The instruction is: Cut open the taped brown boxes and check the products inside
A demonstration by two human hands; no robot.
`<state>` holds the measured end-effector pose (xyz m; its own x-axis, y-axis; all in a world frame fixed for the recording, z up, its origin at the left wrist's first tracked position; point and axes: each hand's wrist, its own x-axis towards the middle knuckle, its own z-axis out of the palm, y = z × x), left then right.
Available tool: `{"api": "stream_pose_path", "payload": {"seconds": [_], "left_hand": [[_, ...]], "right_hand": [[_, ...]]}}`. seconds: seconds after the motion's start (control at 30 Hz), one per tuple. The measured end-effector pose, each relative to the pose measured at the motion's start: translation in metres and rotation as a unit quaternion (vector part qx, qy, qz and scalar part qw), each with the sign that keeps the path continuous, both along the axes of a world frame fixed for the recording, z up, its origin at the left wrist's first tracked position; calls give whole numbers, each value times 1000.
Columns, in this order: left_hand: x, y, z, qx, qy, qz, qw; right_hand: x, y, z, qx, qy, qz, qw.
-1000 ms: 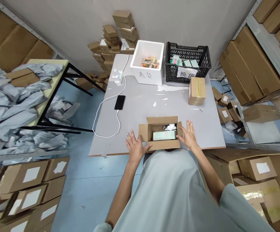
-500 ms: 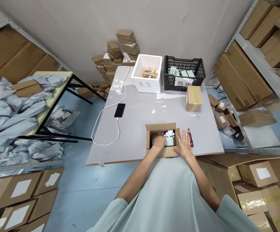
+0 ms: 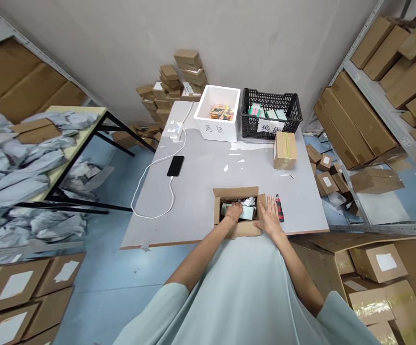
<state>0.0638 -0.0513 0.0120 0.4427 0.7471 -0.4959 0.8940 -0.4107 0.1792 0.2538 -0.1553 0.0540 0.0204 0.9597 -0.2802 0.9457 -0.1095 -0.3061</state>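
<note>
An open cardboard box [image 3: 236, 193] sits at the table's near edge with its flaps folded out. My left hand [image 3: 234, 212] reaches into it, fingers closed over a pale green box [image 3: 247, 213]. Crumpled white paper [image 3: 248, 201] lies behind the green box, inside the carton. Against the carton's right flap, my right hand [image 3: 270, 216] rests open with its fingers spread. Just right of those fingers lies a red and black utility knife [image 3: 279, 209].
A taped carton [image 3: 284, 151] stands at the right of the grey table [image 3: 197, 191]. Behind it are a black crate [image 3: 271, 115] and a white foam bin [image 3: 216, 129]. A black phone [image 3: 175, 166] with a white cable lies left. Cartons crowd the floor and shelves.
The pale green box now sits a little higher and tilted in the carton, with my left hand still on it. My right hand stays on the flap. The view has shifted slightly.
</note>
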Motion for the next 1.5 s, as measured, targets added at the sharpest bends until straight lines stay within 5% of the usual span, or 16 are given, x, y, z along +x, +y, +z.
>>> {"api": "stream_pose_path", "payload": {"seconds": [0.2, 0.4, 0.57, 0.7, 0.93, 1.3, 1.4, 1.5], "left_hand": [[-20, -3, 10, 18, 2, 85, 996], [-55, -28, 52, 66, -109, 90, 988], [-83, -53, 100, 117, -318, 108, 935], [-94, -65, 134, 158, -404, 100, 896], [-99, -69, 164, 192, -445, 93, 870], [-97, -75, 183, 187, -471, 101, 856], [-92, -73, 187, 111, -517, 156, 834], [-89, -71, 192, -39, -585, 258, 768]], "right_hand": [[1, 2, 2, -9, 28, -4, 1000], [9, -4, 16, 20, 158, -41, 986], [11, -10, 66, 169, 321, -36, 931], [6, -5, 118, 172, 467, 19, 867], [-6, 4, 167, 202, 512, 67, 832], [-24, 0, 178, 160, 560, -47, 811], [-25, 6, 176, 163, 562, -56, 809], [-23, 15, 167, 181, 574, -68, 796]]}}
